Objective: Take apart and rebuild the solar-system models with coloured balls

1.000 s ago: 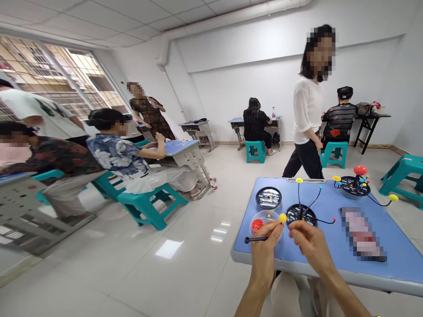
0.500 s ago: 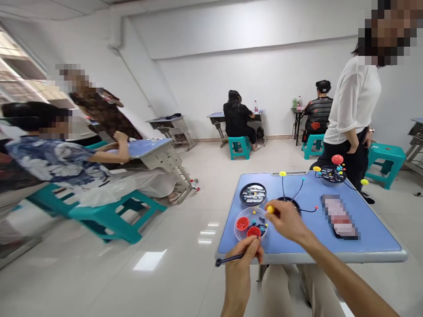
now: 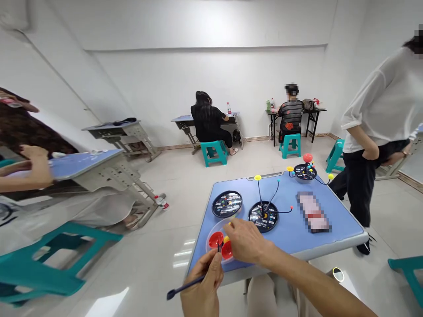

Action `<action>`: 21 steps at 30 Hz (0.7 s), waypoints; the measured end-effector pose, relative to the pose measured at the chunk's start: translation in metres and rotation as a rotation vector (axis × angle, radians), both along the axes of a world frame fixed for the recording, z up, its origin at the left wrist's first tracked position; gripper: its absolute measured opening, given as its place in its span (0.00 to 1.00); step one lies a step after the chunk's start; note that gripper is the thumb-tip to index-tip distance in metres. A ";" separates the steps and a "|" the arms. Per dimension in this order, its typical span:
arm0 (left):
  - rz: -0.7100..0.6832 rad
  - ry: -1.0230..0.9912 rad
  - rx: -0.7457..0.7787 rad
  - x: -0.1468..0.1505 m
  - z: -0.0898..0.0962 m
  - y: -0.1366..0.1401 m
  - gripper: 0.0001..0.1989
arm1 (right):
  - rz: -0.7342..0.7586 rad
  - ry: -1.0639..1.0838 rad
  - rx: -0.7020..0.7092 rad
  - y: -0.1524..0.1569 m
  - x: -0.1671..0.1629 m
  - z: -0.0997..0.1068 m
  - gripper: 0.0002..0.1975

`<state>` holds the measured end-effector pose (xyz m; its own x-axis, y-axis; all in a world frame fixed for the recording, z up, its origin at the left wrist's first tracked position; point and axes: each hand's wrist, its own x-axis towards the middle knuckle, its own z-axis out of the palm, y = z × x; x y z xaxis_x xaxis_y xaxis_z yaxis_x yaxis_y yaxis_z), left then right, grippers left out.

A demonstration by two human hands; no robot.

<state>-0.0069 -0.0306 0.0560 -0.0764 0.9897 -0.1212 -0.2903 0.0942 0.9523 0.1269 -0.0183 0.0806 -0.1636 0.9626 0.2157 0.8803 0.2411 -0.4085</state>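
Note:
My left hand (image 3: pixel 204 279) is closed around a dark bent plastic rod (image 3: pixel 187 287), whose rounded end sticks out to the left. Its other tip points up by the thumb. Over a clear round dish (image 3: pixel 209 252) my right hand (image 3: pixel 246 240) reaches down, fingers curled together and their tips partly hidden. A yellow piece (image 3: pixel 226 239) shows just beneath those fingers. Two red half-balls, one a red cup (image 3: pixel 216 240) and the other a red cup nearer me (image 3: pixel 227 250), lie in the dish. Behind stands a black round base (image 3: pixel 263 216) with several thin arms bearing small coloured tips.
Another black disc (image 3: pixel 227 204) lies at the desk's left. A planet model with a red ball (image 3: pixel 307 158) stands at the far right corner, near a phone (image 3: pixel 313 212). A person in a white top (image 3: pixel 383 97) stands right of the desk (image 3: pixel 291 246); others sit farther off.
My view has turned right. My right hand has lowered into the dish; the yellow ball it held up before is no longer plainly in its fingers. My left hand still holds the rod.

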 end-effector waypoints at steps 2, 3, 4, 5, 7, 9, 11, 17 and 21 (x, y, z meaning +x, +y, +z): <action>-0.001 -0.043 -0.007 0.008 0.003 0.000 0.24 | 0.014 0.317 0.039 -0.015 0.006 0.000 0.13; -0.017 -0.057 -0.010 0.012 0.004 -0.001 0.24 | 0.024 0.496 0.050 -0.022 0.009 0.000 0.11; -0.044 -0.067 -0.011 0.016 0.004 -0.001 0.24 | 0.026 0.662 0.055 -0.028 0.010 -0.001 0.10; -0.081 -0.077 -0.011 0.021 0.005 -0.002 0.23 | 0.017 0.802 0.062 -0.033 0.012 -0.003 0.08; -0.157 -0.096 -0.010 0.030 0.006 -0.004 0.23 | -0.019 0.992 0.092 -0.041 0.013 -0.007 0.07; -0.210 -0.115 -0.019 0.039 0.007 -0.008 0.23 | -0.045 1.096 0.123 -0.045 0.016 -0.010 0.09; -0.249 -0.143 -0.033 0.047 0.009 -0.014 0.23 | -0.042 1.145 0.138 -0.049 0.022 -0.011 0.10; -0.312 -0.253 0.039 0.047 0.010 -0.027 0.20 | -0.062 1.002 0.171 -0.062 0.049 -0.006 0.13; -0.307 -0.237 0.098 0.039 0.006 -0.029 0.16 | -0.070 0.928 0.194 -0.064 0.063 -0.001 0.13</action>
